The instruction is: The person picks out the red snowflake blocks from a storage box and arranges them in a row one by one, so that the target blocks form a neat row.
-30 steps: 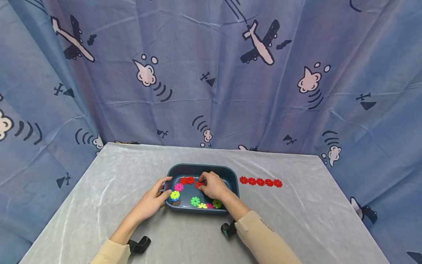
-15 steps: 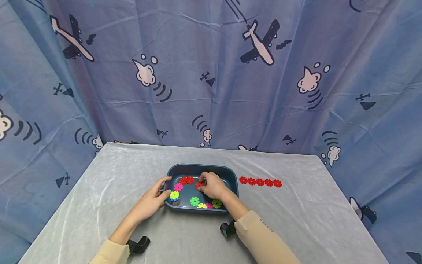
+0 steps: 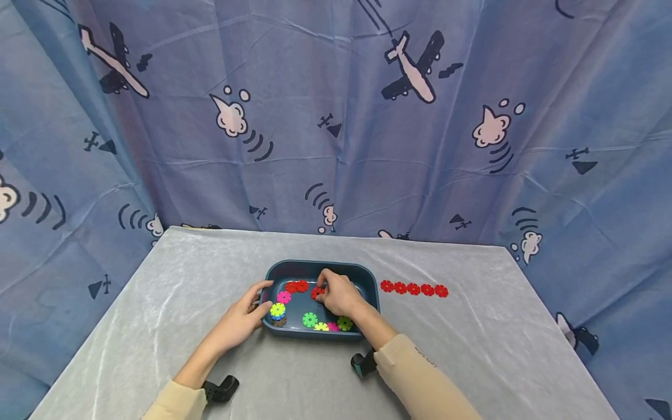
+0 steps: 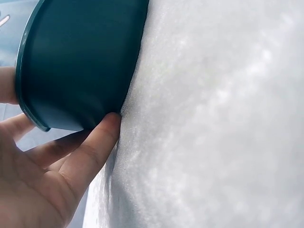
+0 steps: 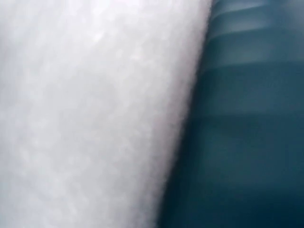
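Observation:
A dark teal plastic tub (image 3: 315, 335) stands on the cloth-covered table. My left hand (image 3: 242, 322) grips its left end; in the left wrist view the tub's outer wall (image 4: 80, 66) lies against the fingers (image 4: 95, 147). Inside the tub, my right hand (image 3: 341, 296) pinches a red notched disc (image 3: 317, 292) between thumb and fingers. Two more red discs (image 3: 302, 286) overlap near the back wall. The right wrist view has only the tub's blurred side (image 5: 247, 142) and cloth; the hand is hidden there.
Pink (image 3: 284, 297), yellow (image 3: 277, 310), green (image 3: 310, 319) and other coloured discs lie along the tub's left and front sides. Right of the tub, several red discs (image 3: 413, 289) form a row on the grey cloth (image 3: 472, 350). A patterned blue curtain (image 3: 294, 116) hangs behind.
My right hand's fingers have shifted slightly upward with the red disc between them. The left hand keeps its place on the tub.

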